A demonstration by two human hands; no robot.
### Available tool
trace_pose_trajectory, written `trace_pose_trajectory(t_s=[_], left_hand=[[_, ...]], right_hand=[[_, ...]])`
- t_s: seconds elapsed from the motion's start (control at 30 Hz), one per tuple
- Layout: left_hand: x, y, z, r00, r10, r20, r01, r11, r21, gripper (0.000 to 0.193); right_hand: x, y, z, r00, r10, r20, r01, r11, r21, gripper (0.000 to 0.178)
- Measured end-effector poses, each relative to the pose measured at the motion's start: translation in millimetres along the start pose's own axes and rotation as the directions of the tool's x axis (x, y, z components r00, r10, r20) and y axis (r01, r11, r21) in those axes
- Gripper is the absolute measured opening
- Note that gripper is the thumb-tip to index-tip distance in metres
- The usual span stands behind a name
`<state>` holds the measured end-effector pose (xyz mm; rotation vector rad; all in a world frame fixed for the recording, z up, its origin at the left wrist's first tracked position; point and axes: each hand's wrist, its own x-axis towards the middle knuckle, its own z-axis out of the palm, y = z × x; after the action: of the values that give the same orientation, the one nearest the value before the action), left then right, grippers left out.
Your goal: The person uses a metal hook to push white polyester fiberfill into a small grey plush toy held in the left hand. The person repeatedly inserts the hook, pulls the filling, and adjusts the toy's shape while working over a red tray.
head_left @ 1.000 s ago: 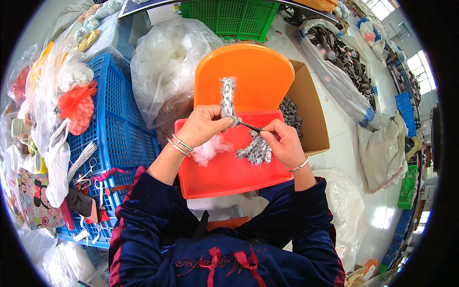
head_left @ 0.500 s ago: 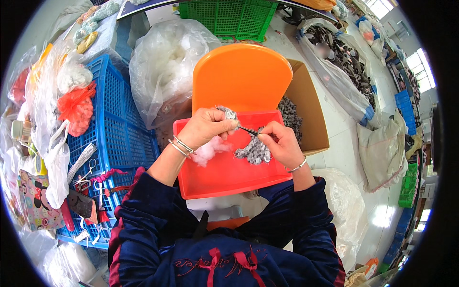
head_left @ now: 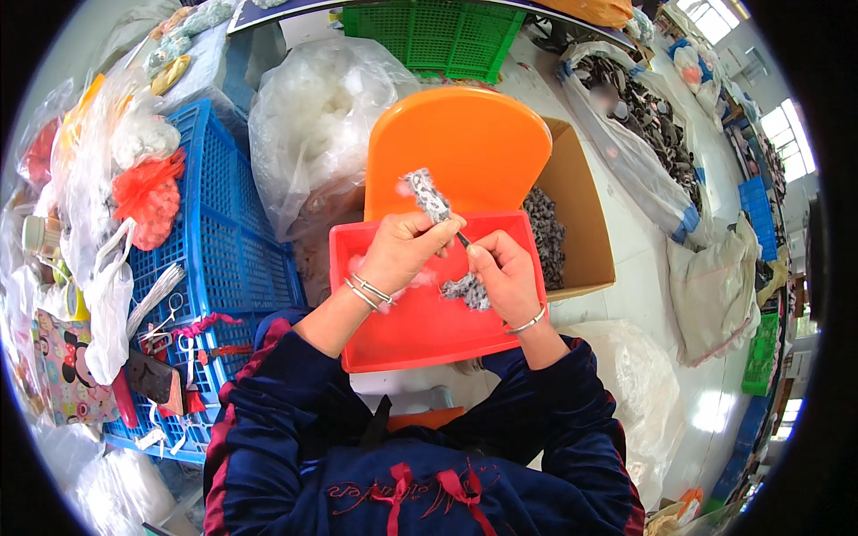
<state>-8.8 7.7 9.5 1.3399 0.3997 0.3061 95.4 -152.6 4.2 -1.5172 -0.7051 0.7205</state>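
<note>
In the head view, the left hand [head_left: 398, 255] is closed in a pinch on the lower end of a fuzzy grey-and-white piece [head_left: 429, 195], which sticks up, tilted, above the far edge of a red tray [head_left: 429, 344]. A little pink fluff shows at the piece's upper end. The right hand [head_left: 508, 277] has thumb and fingers together on a slim dark tool [head_left: 463, 239]; the tool points toward the left fingertips, where its tip is hidden.

The tray sits over the person's lap. Inside it, pale pink stuffing [head_left: 420, 279] lies toward the left edge, partly behind the left wrist, and more grey fuzzy material [head_left: 466, 291] lies toward the right edge, partly behind the right hand.

Beyond the tray's far edge rises a rounded orange panel [head_left: 460, 147]. Past the far right corner stands an open cardboard box [head_left: 585, 214] with grey fuzzy pieces [head_left: 543, 234] in it. Past the far left corner is a clear bag of white stuffing [head_left: 313, 116]. Off the left edge stands a blue crate [head_left: 228, 205], with scissors [head_left: 170, 310] near its left side.
</note>
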Motion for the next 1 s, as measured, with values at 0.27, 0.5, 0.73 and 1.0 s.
trace_pose_trajectory(t_s=[0.27,0.5,0.73,1.0], left_hand=[[-1,14,-4,0.999,0.013,-0.052,-0.018,0.995,-0.096,0.025],[-1,-14,16,0.987,0.041,-0.156,-0.062,0.989,-0.138,0.023],[0,18,2,0.981,0.073,-0.181,-0.106,0.978,-0.180,0.021],[22,14,-44,0.923,0.111,-0.368,-0.187,0.966,-0.179,0.019]], right_hand=[[0,-5,3,0.984,-0.174,-0.036,0.168,0.976,-0.142,0.012],[2,-5,15,0.993,-0.090,-0.079,0.091,0.996,0.012,0.012],[13,-14,9,0.997,-0.071,-0.025,0.067,0.992,-0.110,0.011],[24,13,6,0.990,0.072,0.120,-0.005,0.876,-0.482,0.030]])
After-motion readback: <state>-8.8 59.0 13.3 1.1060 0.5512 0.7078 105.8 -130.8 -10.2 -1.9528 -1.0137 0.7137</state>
